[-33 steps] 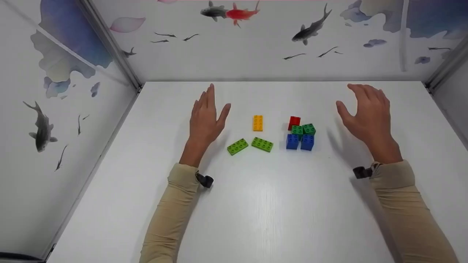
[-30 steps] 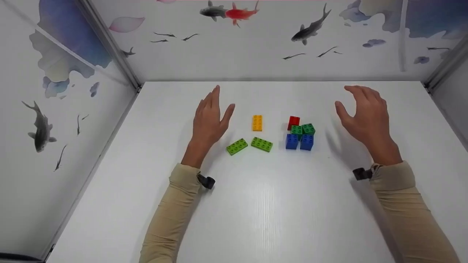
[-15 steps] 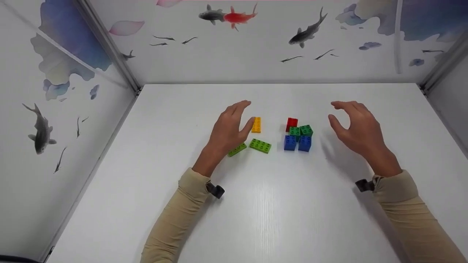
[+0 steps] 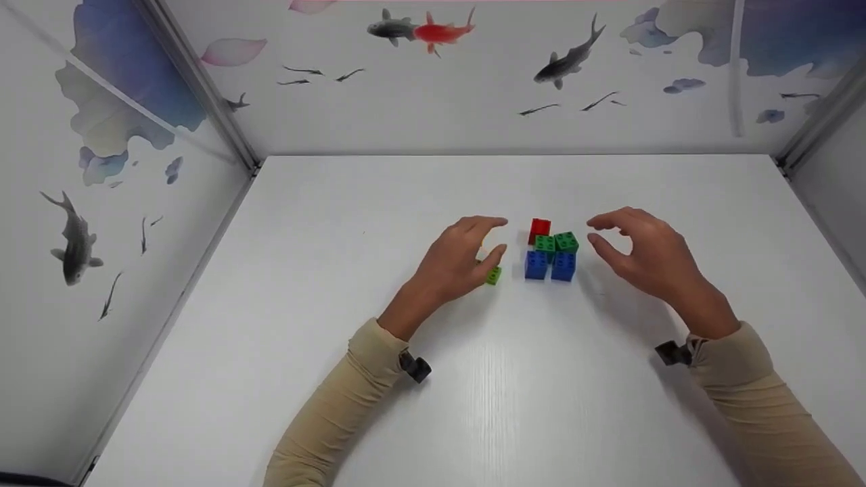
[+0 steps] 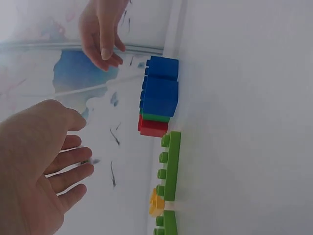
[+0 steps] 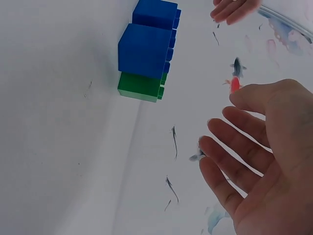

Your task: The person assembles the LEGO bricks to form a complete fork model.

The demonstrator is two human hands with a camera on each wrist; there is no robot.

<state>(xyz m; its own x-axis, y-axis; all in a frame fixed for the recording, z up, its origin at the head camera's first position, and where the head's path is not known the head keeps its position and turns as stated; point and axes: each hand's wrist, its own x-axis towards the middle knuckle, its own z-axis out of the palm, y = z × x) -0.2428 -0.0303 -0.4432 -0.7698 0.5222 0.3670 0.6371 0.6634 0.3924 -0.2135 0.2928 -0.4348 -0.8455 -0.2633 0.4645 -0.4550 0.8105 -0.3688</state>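
My left hand (image 4: 457,260) hovers over the flat bricks, thumb and fingers apart and holding nothing. Beneath it a lime green brick (image 4: 494,274) peeks out; the left wrist view shows it whole, with a yellow brick (image 5: 156,203) and a second lime green brick (image 5: 169,224) beyond. To the right of the cluster, my right hand (image 4: 646,253) is raised with loosely bent fingers and nothing in them. Between the hands stand two blue bricks (image 4: 536,265), two dark green bricks (image 4: 566,241) behind them and a red brick (image 4: 540,230) at the back.
The white table (image 4: 494,406) carries all the bricks. A patterned back wall (image 4: 473,122) with painted fish rises along its far edge, and a side wall (image 4: 135,270) bounds it on the left. Each wrist wears a small black camera (image 4: 415,366).
The left hand has moved right and slightly nearer, now covering most of the lime green and yellow bricks. The right hand has moved left toward the cluster. No brick has visibly shifted.
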